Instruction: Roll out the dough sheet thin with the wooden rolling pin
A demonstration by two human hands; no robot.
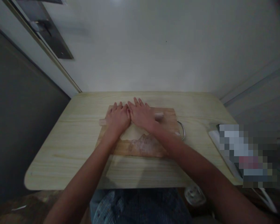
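A pale wooden rolling pin (159, 116) lies across a wooden cutting board (121, 148), its ends showing on either side of my hands. My left hand (119, 117) rests palm down on the pin's left part, fingers stretched forward. Beside it, my right hand (141, 114) lies flat over the right part, fingers extended and slightly spread. The two hands touch or nearly touch at the thumbs. A thin sheet of pale dough (132, 133) lies under and in front of the pin, with a ragged near edge. White flour dusts the board near it.
The board has a metal handle (182, 130) on its right side. It sits on a light wood table (67, 149) against a white door. A blurred-out item (245, 155) lies at the table's right edge. A whitish round object (194, 195) is below the table.
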